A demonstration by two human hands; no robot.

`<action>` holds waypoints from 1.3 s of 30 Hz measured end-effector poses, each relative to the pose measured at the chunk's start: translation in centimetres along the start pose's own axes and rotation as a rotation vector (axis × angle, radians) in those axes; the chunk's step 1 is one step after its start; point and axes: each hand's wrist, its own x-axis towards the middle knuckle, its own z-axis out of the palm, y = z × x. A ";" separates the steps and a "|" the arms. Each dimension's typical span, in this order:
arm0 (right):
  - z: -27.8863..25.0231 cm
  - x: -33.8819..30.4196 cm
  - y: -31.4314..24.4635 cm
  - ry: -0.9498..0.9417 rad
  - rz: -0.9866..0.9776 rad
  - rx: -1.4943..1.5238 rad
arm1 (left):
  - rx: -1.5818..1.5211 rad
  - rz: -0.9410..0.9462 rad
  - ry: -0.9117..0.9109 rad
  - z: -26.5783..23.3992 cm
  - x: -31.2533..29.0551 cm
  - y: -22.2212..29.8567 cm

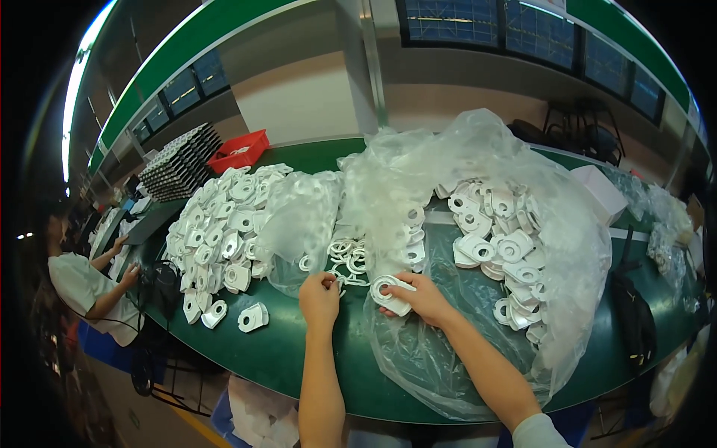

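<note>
My right hand [424, 299] grips a white cover part [391, 294] with a round opening at one end, held above the clear plastic bag [407, 351]. Fingers curled together, my left hand [320, 300] is at the near edge of a small pile of white rings [351, 256]. A ring shows right beside its fingertips, but I cannot tell whether they pinch it. A large heap of similar white parts [224, 216] spreads to the left, partly under a plastic sheet [299, 220]. More white parts [515, 246] lie in the open bag on the right.
Behind the left heap stand a red bin [240, 151] and stacked trays [179, 164]. A white box [600, 193] and a dark cloth item [633, 317] sit at the right of the green table [276, 336]. Another person [93, 287] works at the far left.
</note>
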 end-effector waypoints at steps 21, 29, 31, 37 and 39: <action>-0.4 0.2 0.2 0.005 0.005 0.105 | -0.083 -0.198 -0.042 -1.9 0.2 1.6; -0.8 0.5 0.6 0.009 0.005 0.106 | -0.910 -0.240 -0.165 -2.2 0.3 3.1; -0.8 0.4 0.4 0.014 0.016 0.135 | -0.875 -0.196 -0.194 -2.1 0.2 3.7; -0.8 0.5 0.2 0.014 0.034 0.158 | -0.686 -0.247 -0.088 -2.0 0.3 2.9; -0.3 0.3 0.3 -0.008 0.026 0.153 | -0.528 -0.232 -0.033 -2.0 0.6 1.2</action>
